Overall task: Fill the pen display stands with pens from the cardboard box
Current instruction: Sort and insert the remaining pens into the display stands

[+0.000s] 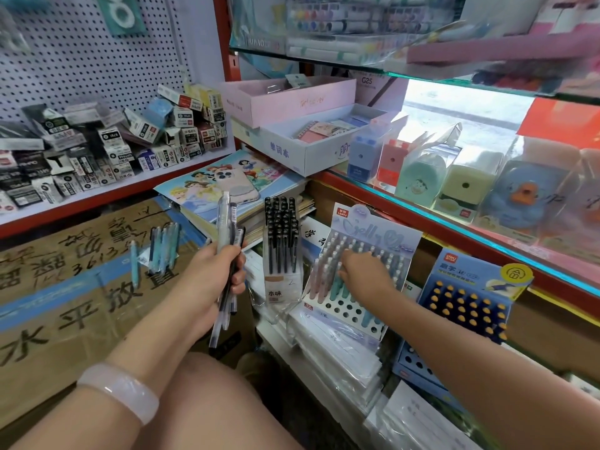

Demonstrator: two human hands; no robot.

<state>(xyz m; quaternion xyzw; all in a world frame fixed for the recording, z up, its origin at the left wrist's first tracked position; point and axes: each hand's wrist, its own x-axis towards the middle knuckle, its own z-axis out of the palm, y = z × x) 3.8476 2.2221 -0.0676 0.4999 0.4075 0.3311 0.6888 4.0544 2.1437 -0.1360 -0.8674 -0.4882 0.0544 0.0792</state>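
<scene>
My left hand (217,271) grips a bundle of clear and dark pens (227,245), held upright above the cardboard box (65,287). Several pale blue pens (162,248) lie on the box's taped top. My right hand (360,274) reaches into the pastel pen display stand (350,306), its fingers curled around a pen among the standing pens; the fingertips are hidden. Several holes in the stand's lower rows show dark. A clear stand of black pens (281,241) sits to its left, and a blue stand of yellow-tipped pens (467,306) to its right.
Small pen boxes (107,147) pile on the left shelf under a pegboard. A phone (237,186) lies on colouring books. Pencil sharpeners (464,186) line the glass shelf at right. Wrapped notebooks (341,352) are stacked under the stands. My knee (211,401) is at the bottom centre.
</scene>
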